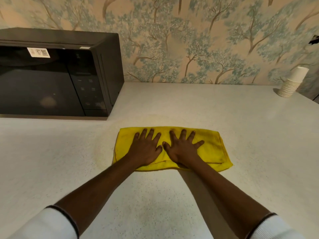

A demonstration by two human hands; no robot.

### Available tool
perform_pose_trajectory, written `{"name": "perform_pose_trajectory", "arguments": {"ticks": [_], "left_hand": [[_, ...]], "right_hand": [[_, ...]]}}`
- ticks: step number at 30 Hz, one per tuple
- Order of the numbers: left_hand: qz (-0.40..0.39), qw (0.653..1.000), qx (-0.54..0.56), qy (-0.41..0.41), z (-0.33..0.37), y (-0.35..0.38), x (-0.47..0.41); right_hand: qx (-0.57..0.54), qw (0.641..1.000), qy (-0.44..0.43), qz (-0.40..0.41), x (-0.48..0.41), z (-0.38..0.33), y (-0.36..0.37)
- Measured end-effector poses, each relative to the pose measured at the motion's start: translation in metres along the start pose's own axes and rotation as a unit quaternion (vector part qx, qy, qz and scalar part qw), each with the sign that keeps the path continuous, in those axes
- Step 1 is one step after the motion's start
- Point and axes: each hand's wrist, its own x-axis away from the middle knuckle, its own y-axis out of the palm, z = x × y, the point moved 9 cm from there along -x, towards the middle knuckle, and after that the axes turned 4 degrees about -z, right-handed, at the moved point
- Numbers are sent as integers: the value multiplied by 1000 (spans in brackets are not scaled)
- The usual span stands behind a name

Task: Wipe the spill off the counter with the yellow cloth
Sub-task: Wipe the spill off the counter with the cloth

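A folded yellow cloth (214,149) lies flat on the speckled white counter (172,195), near its middle. My left hand (146,149) presses palm-down on the cloth's left half, fingers spread. Beside it, thumbs almost touching, my right hand (183,149) lies flat on the cloth's middle, fingers also spread. Neither hand grips the cloth. A faint yellowish stain (101,152) shows on the counter just left of the cloth. Whatever is under the cloth is hidden.
A black microwave (51,75) stands at the back left against the tree-patterned wall. A stack of white paper cups (291,83) sits upside down at the back right. The counter's right edge runs past the cups.
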Motion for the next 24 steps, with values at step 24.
{"name": "perform_pose_trajectory", "arguments": {"ticks": [24], "left_hand": [[-12,996,-25,-88,-98,2,47]], "right_hand": [[45,993,-112,-19,10,-106,17]]}}
